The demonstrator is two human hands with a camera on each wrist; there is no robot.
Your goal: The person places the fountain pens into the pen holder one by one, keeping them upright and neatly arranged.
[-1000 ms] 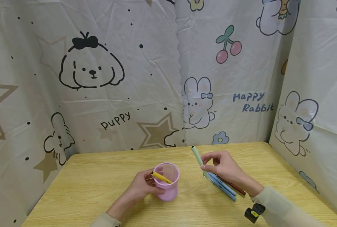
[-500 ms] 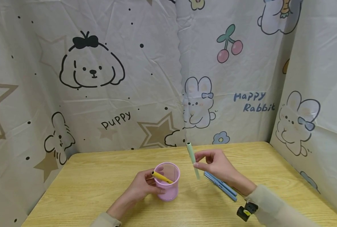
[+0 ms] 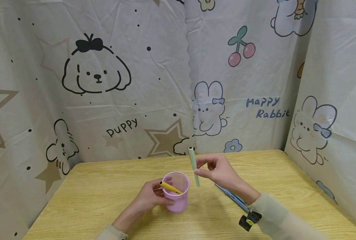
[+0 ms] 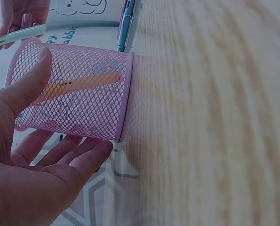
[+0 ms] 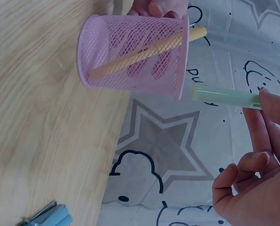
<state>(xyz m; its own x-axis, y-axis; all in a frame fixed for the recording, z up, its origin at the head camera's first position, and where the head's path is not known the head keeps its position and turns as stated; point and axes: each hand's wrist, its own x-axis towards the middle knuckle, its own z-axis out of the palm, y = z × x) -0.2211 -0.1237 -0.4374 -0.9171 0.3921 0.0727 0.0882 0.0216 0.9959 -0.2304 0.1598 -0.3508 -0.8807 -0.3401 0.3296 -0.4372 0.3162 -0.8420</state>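
Observation:
A pink mesh pen cup [image 3: 178, 204] stands upright on the wooden table, and a yellow pen [image 3: 171, 188] leans inside it with its end above the rim. My left hand [image 3: 149, 196] holds the cup from the left side, thumb in front and fingers behind, as the left wrist view shows. Pinched between thumb and fingers of my right hand [image 3: 216, 170] is a light green pen [image 3: 194, 165], nearly upright. In the head view its lower end hangs just right of the cup, about rim height. The right wrist view shows the green pen [image 5: 224, 97] outside the cup's mouth.
Blue pens [image 3: 234, 199] lie on the table [image 3: 106, 186] below my right forearm, partly hidden by it. A black device [image 3: 249, 220] is strapped at the right wrist. Patterned cloth [image 3: 160, 83] walls the table's back and sides.
My right hand has lifted the green pen off the other pens and carried it leftward toward the cup, turning it more upright. The left hand and cup have stayed in place.

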